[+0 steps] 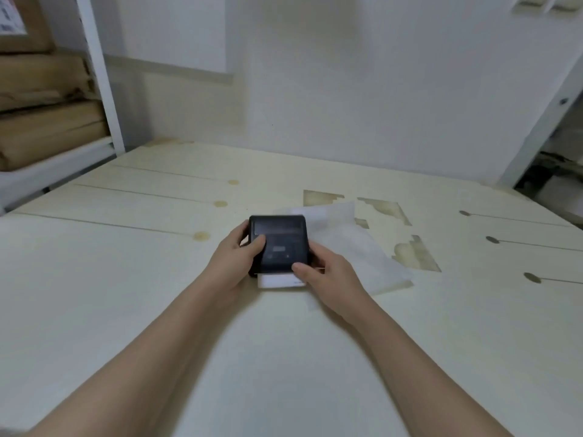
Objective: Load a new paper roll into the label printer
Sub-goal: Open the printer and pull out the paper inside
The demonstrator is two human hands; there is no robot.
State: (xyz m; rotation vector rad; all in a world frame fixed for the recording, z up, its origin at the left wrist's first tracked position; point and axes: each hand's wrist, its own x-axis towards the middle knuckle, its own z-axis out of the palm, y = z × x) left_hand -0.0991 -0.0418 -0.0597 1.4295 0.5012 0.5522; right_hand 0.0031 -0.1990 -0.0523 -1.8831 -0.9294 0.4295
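Tabletop [126,294]: pale, with stains and dark slots beyond the fingers on the right. Shelf [47,146] with brown wrapped bundles sits far off to the left, well apart from the work.

Translucent wrapper sheet [356,244]: lies flat just beyond and to the right of the right hand, partly under the printer's far-right corner. Nothing visible on or in it.

Printer [277,244]: small, dark, flat on the tabletop between both hands. Lid looks closed; the roll compartment is not visible, so the roll itself cannot be seen. A white paper strip [279,280] sticks out of the near edge, just beside the right thumb.

Left hand [235,263]: fingers wrapped around the printer's left side, thumb laid across the top face near the buttons. Holding the printer.

Right hand [328,272]: fingers wrapped around the right side, thumb resting on the near right corner of the top. Also holding the printer.

Judgement on step: late stage. Paper emerging from the slot with the lid down suggests the roll is already seated and the lid is being pressed or checked.

Next move, probably: confirm the lid has latched on both sides, confirm the strip runs straight through the slot, then feed or tear off the excess. Calls for even thumb pressure, not force on one corner.
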